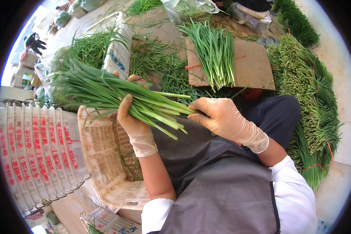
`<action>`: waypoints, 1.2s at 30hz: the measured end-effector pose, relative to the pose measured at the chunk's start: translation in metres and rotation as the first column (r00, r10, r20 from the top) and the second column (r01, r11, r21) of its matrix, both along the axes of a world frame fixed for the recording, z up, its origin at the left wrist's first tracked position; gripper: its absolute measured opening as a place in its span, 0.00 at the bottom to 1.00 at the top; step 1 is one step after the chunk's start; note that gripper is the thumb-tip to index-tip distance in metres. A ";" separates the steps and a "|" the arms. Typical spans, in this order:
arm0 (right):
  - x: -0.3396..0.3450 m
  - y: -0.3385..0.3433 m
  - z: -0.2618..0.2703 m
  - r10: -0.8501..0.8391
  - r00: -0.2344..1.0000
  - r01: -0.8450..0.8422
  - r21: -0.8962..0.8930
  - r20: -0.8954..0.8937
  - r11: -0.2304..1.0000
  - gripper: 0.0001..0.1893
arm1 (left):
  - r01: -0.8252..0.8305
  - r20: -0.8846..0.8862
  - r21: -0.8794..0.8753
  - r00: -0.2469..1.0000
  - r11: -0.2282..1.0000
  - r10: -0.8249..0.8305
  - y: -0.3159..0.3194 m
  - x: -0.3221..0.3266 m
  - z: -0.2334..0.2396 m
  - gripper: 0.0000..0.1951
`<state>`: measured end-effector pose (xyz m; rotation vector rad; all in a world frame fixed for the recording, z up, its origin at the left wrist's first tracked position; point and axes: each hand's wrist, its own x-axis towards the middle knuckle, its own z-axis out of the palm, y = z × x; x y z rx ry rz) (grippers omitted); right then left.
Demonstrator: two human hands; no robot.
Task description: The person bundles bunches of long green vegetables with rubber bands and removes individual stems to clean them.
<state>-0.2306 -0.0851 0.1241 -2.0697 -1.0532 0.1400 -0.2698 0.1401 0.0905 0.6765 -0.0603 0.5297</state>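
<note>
In the head view, my left hand (134, 122), in a dirty translucent glove, holds a loose bunch of green garlic chives (105, 87) above my lap, leaves to the left and pale stem ends to the right. Thumb and fingers of my gloved right hand (219, 114) pinch the end of a stem at the bunch's right side. Beyond my hands, a second bunch of chives (215, 55) lies on a brown board (251, 64), across a red tie (194, 66). A dark apron covers my lap.
Tied chive bundles (304, 96) are piled at the right. A dirty plastic basket (102, 152) stands at my left, beside stacked white crates (41, 146). Behind are a white crate (118, 55) and loose chives on the floor (161, 58). Part of another person (254, 4) shows at the top.
</note>
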 end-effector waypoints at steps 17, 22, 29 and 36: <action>0.016 -0.038 -0.010 0.314 0.661 -0.381 0.056 -0.681 0.923 0.17 | 0.228 0.095 -0.226 0.973 0.947 -0.211 -0.014 0.014 -0.005 0.38; 0.006 -0.001 0.023 0.024 0.925 -0.078 0.129 0.379 0.989 0.12 | 0.174 0.001 -0.047 0.985 0.984 -0.174 -0.018 0.017 -0.001 0.42; 0.020 0.028 0.015 -0.034 0.904 -0.002 0.083 0.426 0.997 0.10 | 0.239 0.016 -0.065 0.971 0.969 -0.238 -0.043 0.018 0.012 0.48; 0.036 0.005 0.008 0.263 0.890 -0.097 0.409 -0.373 0.908 0.08 | 0.258 0.029 -0.166 0.966 0.952 -0.256 -0.044 0.025 0.004 0.41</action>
